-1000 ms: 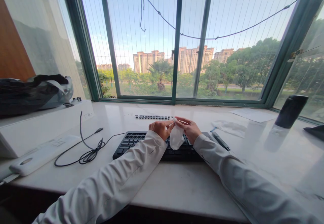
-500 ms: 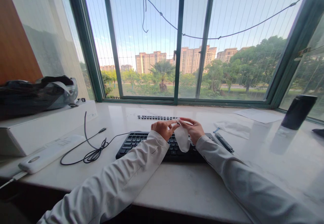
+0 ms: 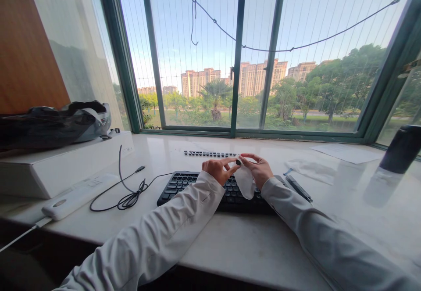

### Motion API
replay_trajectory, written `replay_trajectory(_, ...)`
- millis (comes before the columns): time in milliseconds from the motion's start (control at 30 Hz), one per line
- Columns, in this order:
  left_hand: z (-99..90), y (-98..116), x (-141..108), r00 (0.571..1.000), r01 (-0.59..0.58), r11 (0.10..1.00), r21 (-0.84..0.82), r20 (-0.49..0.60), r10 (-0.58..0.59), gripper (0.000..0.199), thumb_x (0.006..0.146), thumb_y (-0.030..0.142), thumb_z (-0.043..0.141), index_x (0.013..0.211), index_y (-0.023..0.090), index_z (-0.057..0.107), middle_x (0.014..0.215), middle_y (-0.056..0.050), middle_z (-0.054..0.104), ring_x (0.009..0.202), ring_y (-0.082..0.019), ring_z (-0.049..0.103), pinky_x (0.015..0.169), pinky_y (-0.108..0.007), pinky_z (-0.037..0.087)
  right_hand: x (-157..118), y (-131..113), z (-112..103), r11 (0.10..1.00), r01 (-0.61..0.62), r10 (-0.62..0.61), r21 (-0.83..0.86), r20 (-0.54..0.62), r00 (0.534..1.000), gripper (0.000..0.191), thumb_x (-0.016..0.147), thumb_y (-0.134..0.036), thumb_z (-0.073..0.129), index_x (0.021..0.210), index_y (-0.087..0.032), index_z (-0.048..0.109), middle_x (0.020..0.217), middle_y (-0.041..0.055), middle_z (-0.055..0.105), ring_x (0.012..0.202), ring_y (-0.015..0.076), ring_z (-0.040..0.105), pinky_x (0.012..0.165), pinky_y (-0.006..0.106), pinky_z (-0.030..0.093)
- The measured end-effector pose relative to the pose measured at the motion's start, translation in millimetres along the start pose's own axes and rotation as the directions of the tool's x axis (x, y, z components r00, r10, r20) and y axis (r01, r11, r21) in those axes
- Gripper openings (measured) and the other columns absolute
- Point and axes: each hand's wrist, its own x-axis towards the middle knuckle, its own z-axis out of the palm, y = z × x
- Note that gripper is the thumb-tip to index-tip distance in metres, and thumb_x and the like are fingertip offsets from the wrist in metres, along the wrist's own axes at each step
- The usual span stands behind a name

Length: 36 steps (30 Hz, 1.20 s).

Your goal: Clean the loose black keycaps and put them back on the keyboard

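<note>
Between the fingertips of my left hand (image 3: 218, 170) is a small black keycap (image 3: 238, 162). My right hand (image 3: 258, 170) pinches a thin white cloth (image 3: 245, 183), which hangs down over the keyboard and meets the keycap at its top. Both hands are raised close together above the black keyboard (image 3: 174, 187), whose middle they and the cloth partly cover. Behind them a row of small black keycaps (image 3: 207, 154) lies on the white counter (image 3: 250, 242).
Left are a coiled black cable (image 3: 129, 199), a white power strip (image 3: 77, 194) and a white box (image 3: 66, 168) under a dark bag (image 3: 55, 126). Right are a dark pen-like tool (image 3: 298, 188), a clear plastic bag (image 3: 312, 170), paper (image 3: 348, 152) and a black cylinder (image 3: 401, 148).
The view has shifted, so the scene sits slightly further right. The keycap at my fingertips now shows more fully, beside the top of the cloth.
</note>
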Motion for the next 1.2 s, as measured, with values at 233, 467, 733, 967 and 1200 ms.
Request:
replay_trajectory(233,0.7,0,0,1.000,0.016,1.000,-0.010,-0.015,-0.016,0.033,0.073,0.055,0.061,0.098,0.036,0.069,0.067,0.007,0.070,0.072,-0.012,0.066,0.066,-0.021,0.041,-1,0,-1,0.994,0.065,-0.066,-0.093,-0.005,0.998,0.049,0.052,-0.043,0.080,0.090,-0.014,0.069,0.069,0.0064,0.070,0.052,0.0132,0.059,0.048,0.023,0.046)
replay_trajectory(467,-1.9,-1,3,0.998,0.063,0.998,0.003,-0.029,-0.063,0.031,0.073,0.055,0.060,0.096,0.036,0.070,0.066,0.006,0.070,0.072,-0.013,0.066,0.065,-0.023,0.042,-3,-2,2,0.999,0.019,-0.017,-0.026,0.080,0.997,0.052,0.056,-0.040,0.079,0.101,-0.017,0.068,0.083,0.0075,0.072,0.066,0.0164,0.065,0.059,0.026,0.051)
replay_trajectory(733,-0.4,1,2,0.998,0.058,0.998,0.012,-0.018,-0.057,0.029,0.073,0.046,0.062,0.098,0.034,0.068,0.063,0.007,0.069,0.069,-0.013,0.065,0.065,-0.023,0.042,-1,2,4,0.985,-0.130,0.117,0.110,0.115,0.986,0.047,0.051,-0.033,0.084,0.092,-0.016,0.069,0.077,0.0059,0.072,0.063,0.0157,0.064,0.058,0.026,0.051)
replay_trajectory(967,0.9,0,4,0.999,0.019,0.993,-0.116,-0.037,-0.024,0.029,0.073,0.046,0.062,0.097,0.029,0.065,0.058,0.008,0.066,0.057,-0.011,0.061,0.059,-0.020,0.040,-4,-4,8,0.964,-0.175,0.149,0.201,0.141,0.979,0.045,0.049,-0.028,0.083,0.090,-0.017,0.067,0.068,0.0022,0.070,0.055,0.0140,0.062,0.055,0.025,0.049)
replay_trajectory(1200,2.2,-3,5,0.999,-0.025,0.994,-0.106,-0.049,0.020,0.037,0.076,0.055,0.056,0.097,0.026,0.061,0.055,0.007,0.066,0.057,-0.011,0.062,0.056,-0.020,0.039,-3,-8,4,0.999,-0.050,0.050,0.004,0.037,0.998,0.050,0.053,-0.039,0.080,0.096,-0.017,0.067,0.071,0.0052,0.071,0.057,0.0167,0.063,0.054,0.027,0.050)
